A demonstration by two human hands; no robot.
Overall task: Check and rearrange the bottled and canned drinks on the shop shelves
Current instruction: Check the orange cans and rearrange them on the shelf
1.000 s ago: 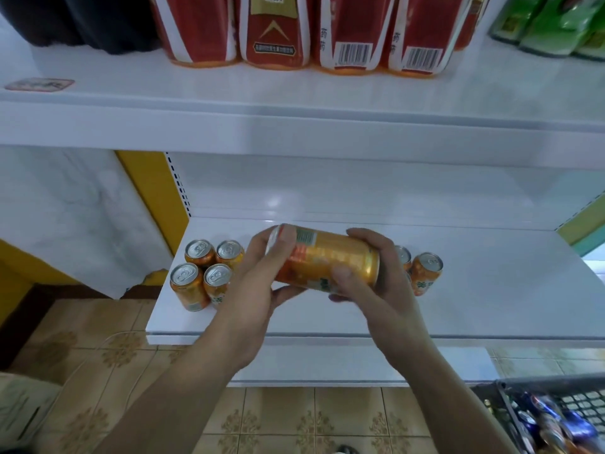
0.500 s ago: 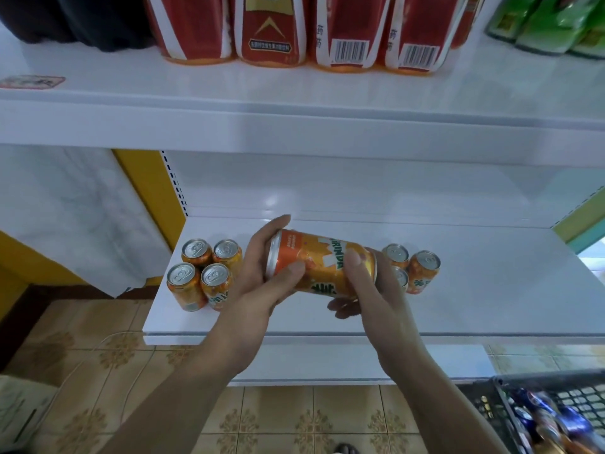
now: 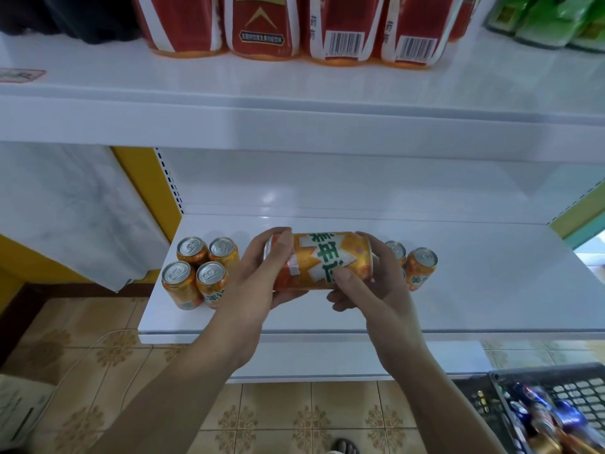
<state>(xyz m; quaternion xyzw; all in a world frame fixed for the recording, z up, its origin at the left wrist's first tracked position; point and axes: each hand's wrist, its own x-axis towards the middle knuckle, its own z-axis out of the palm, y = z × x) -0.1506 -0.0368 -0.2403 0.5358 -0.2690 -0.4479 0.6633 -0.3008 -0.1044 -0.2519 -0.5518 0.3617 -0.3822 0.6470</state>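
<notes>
orange can (image 3: 322,260) lies sideways above the shelf (image 3: 491,290), label up.

Shiny metal, gloss-white shelving, tiled floor.

The sideways can (image 3: 322,260) is smooth metal with a glossy orange print that catches the light. The standing cans (image 3: 179,271) beside it show bare silvery metal tops. The lower shelf (image 3: 491,273) is white, smooth and glossy enough to carry a lamp glare. The red bottles (image 3: 262,24) above wear slick film labels. The floor tiles (image 3: 278,417) have a dull sheen. The dark basket (image 3: 582,391) is probably plastic mesh, though blurred.
</notes>
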